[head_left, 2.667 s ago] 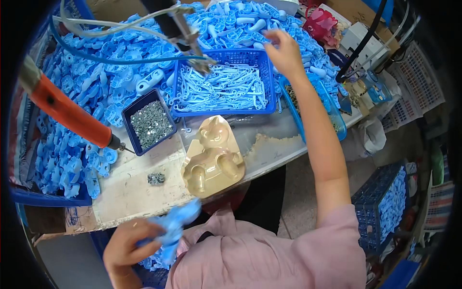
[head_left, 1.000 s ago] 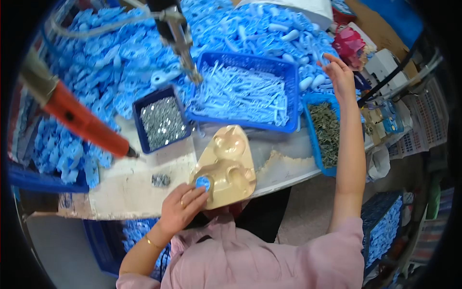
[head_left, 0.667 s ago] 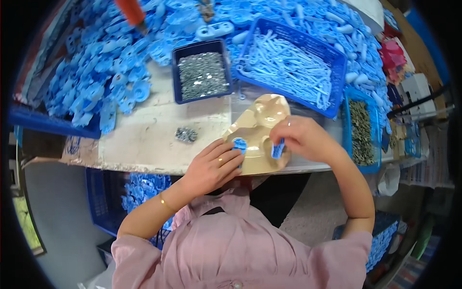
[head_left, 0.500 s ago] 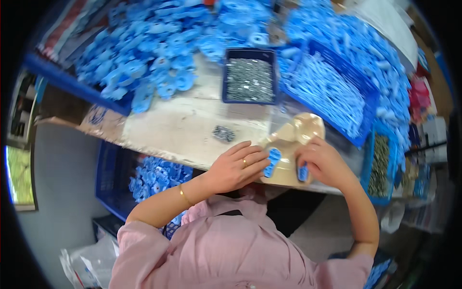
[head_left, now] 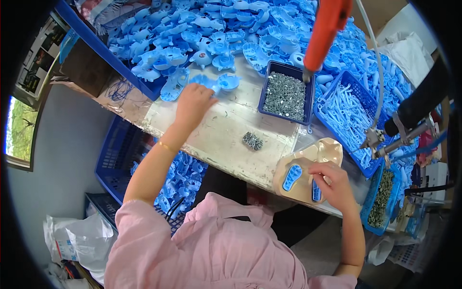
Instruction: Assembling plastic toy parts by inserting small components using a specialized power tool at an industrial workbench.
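My left hand [head_left: 195, 103] reaches to the near edge of the blue heap, its fingers closed on a blue plastic shell [head_left: 204, 81] that looks smeared by motion. My right hand [head_left: 333, 184] is over the right side of a tan moulded fixture [head_left: 317, 153], fingers curled; whatever they pinch is hidden. Two blue elongated plastic parts lie in the fixture. The left part [head_left: 292, 177] is in plain sight, while the right part [head_left: 315, 191] is partly covered by my right hand.
A dark blue tray of small metal pieces [head_left: 285, 94] stands behind a small metal pile [head_left: 252, 140]. A red power driver [head_left: 325, 38] hangs above. Right of it are a blue basket of slim parts [head_left: 349, 108] and a light-blue screw tray [head_left: 380, 197]. Blue shells [head_left: 192, 29] heap at the back.
My left hand has left the fixture and moved far left onto a blue shell. My right hand stays at the fixture. The view has shifted, and the red driver now shows.
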Demonstrator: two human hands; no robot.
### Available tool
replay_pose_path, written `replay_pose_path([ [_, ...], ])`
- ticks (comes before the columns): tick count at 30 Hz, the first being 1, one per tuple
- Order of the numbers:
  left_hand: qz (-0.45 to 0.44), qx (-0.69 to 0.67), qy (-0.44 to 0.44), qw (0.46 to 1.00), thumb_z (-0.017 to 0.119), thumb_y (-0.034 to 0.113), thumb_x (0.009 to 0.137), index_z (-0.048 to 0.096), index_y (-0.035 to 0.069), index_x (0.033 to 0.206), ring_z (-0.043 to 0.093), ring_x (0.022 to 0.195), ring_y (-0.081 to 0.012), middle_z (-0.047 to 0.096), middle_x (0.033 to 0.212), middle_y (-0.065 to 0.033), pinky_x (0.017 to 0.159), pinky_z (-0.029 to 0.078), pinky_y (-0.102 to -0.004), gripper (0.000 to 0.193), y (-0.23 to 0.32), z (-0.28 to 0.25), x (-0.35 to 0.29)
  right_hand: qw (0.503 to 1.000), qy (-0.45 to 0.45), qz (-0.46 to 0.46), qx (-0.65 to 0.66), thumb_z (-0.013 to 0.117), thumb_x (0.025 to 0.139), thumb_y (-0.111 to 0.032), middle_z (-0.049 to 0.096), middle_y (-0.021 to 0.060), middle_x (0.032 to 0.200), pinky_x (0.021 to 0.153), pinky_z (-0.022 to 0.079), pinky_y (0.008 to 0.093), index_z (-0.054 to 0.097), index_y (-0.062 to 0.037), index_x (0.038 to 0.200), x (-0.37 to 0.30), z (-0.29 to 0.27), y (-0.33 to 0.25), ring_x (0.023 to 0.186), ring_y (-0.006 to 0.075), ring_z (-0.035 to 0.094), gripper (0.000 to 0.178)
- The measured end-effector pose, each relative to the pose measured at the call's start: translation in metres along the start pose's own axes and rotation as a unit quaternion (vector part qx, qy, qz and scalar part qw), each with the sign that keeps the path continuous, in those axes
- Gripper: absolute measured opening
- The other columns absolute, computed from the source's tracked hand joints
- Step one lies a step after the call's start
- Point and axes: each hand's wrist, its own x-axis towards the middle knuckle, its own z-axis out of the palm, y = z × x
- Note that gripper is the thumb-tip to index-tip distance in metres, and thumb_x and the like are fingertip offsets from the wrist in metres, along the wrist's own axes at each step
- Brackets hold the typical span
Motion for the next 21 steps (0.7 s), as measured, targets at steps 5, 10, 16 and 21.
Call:
replay_pose_path([
  [5,0.13,-0.129,-0.09,0.979,0.074,0.033,0.083,0.061,0.012,0.087,0.061,0.078,-0.0233,0.058,0.078,-0.0042,0.062,0.049,-0.0369,0.024,0.115,-0.07,-0.02,1.0,0.013,-0.009,0.0,0.066,0.088,0.001,0.073,0.0123,0.097,0.078,0.053,0.0321,0.072,-0.0013,0.1,-0.009,0.003,-0.01,0.089,0.0248,0.07,0.014],
  [10,0.253,-0.245,-0.097,0.931,0.072,0.032,0.085,0.058,0.013,0.084,0.059,0.071,-0.0182,0.054,0.076,-0.0016,0.059,0.049,-0.0323,0.024,0.206,-0.084,-0.034,0.998,0.056,0.03,0.006,0.065,0.089,0.003,0.073,0.0114,0.091,0.076,0.052,0.0273,0.073,-0.0005,0.101,-0.014,-0.014,-0.009,0.084,0.0181,0.07,0.015],
  [16,0.216,-0.227,-0.107,0.944,0.074,0.037,0.082,0.061,0.01,0.096,0.063,0.078,-0.0189,0.061,0.085,-0.0023,0.06,0.053,-0.0307,0.034,0.297,-0.033,-0.009,0.984,0.149,0.086,0.04,0.062,0.093,0.002,0.073,0.0086,0.097,0.079,0.052,0.0265,0.071,0.0029,0.102,-0.042,-0.032,-0.007,0.087,0.0139,0.068,0.013],
  [21,0.164,-0.356,-0.136,0.91,0.075,0.04,0.081,0.062,0.008,0.116,0.066,0.093,-0.0258,0.067,0.1,-0.0061,0.067,0.056,-0.0353,0.049,0.296,-0.046,-0.007,0.981,0.163,0.097,0.035,0.062,0.093,0.002,0.073,0.0092,0.097,0.079,0.052,0.0265,0.071,0.0022,0.101,-0.058,-0.032,-0.007,0.088,0.0135,0.068,0.012],
])
